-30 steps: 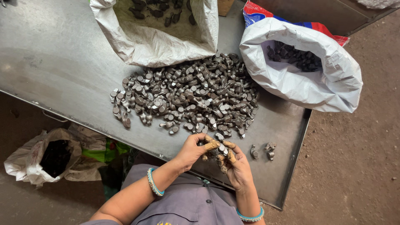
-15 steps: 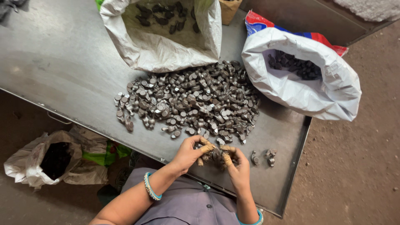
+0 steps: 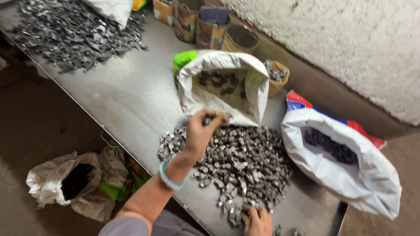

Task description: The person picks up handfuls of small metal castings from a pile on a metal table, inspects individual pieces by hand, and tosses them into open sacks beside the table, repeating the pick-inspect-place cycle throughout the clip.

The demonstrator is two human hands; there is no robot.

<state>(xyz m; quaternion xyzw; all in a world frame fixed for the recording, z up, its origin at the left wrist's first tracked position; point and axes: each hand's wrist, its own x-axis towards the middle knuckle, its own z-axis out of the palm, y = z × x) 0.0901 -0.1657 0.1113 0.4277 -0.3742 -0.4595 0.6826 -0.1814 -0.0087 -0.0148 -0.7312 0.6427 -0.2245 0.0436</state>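
Sacks: open white sack (image 3: 223, 85) and second sack (image 3: 341, 161) both hold dark metal pieces.
Tabletop (image 3: 127, 96): grey steel, heaped pieces (image 3: 245, 164).
Left hand (image 3: 202, 131): pinching something small, cannot tell what.
Right hand (image 3: 258, 220): resting on pieces, grip unclear.

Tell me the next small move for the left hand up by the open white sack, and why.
Probably let go over the sack's mouth. The left hand is stretched past the pile of small grey metal pieces to the lip of the open white sack, fingers pinched as if on a piece, though blur hides it. The right hand rests at the pile's near edge.
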